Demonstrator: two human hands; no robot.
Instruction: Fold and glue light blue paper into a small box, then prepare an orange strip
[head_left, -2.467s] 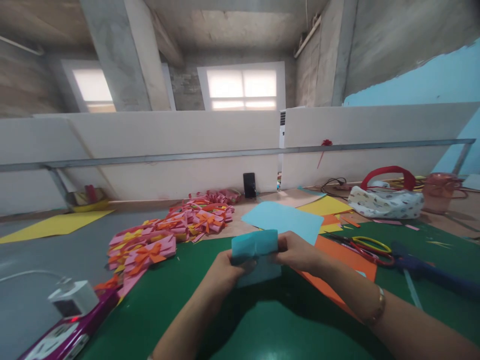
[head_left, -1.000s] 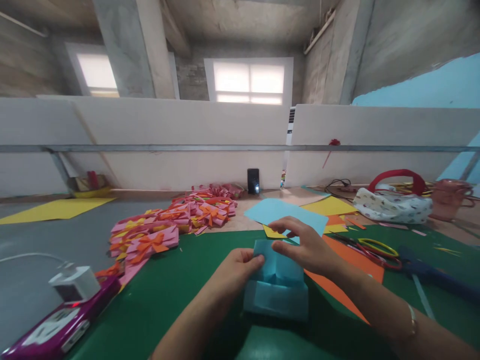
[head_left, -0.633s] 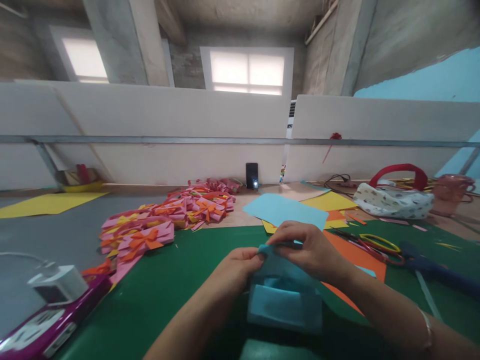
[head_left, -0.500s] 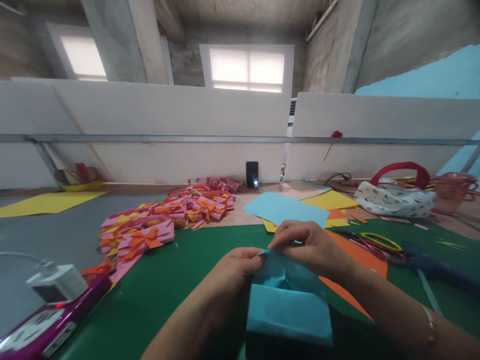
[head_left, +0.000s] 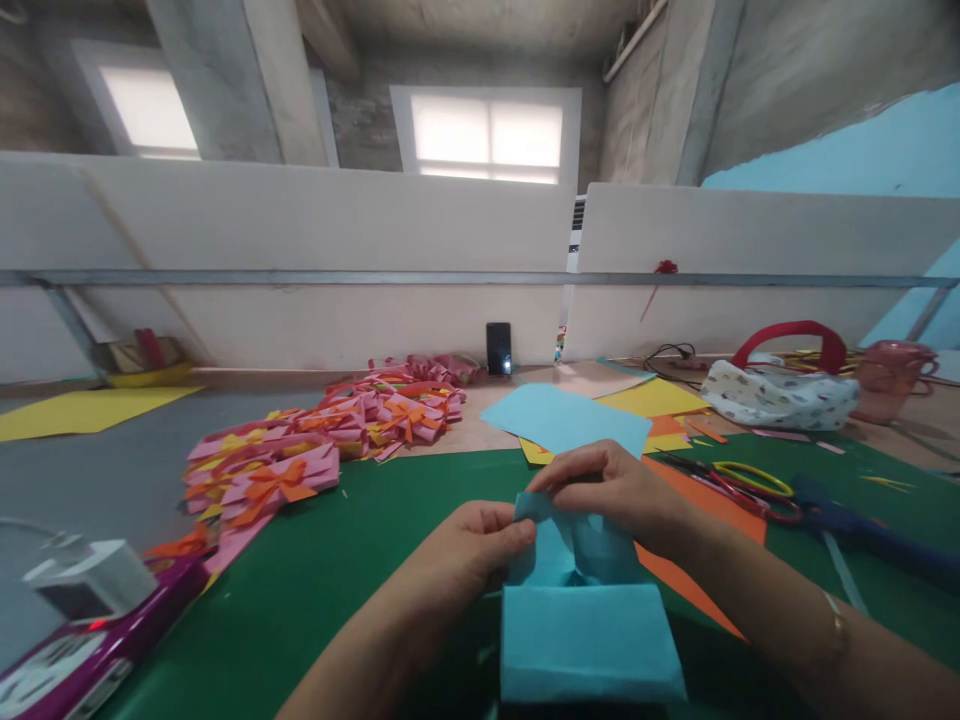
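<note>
The biggest thing here is the table [head_left: 300, 590], green in the middle, its near edge out of frame. Left of centre sprawls a pile of pink paper pieces [head_left: 352, 415] with orange bows, stacked so tight that single ones are hard to make out. A light blue sheet [head_left: 562, 415] lies toward the back edge, its near side tucked behind the right hand [head_left: 611, 490], and the right forearm hides much of an orange sheet [head_left: 727, 500]. Over near the far right corner sits a white bag [head_left: 780, 395], red handle up.

And here's the folded blue paper [head_left: 589, 645], front and centre by the near edge, boxy in front, a flap standing behind; its underside sinks into shadow, so no telling whether it touches the table. The left hand [head_left: 480, 540] pinches the flap's left side, thumb in front, other fingers mostly out of sight. The right hand grips the top of that flap with bent fingers, palm hidden.

Near left corner: a purple power strip [head_left: 127, 630], cut off by the frame. Right side: scissors [head_left: 724, 483], blades blurry. Smallest, at the back edge, a phone [head_left: 499, 350] stands upright, screen dark.
</note>
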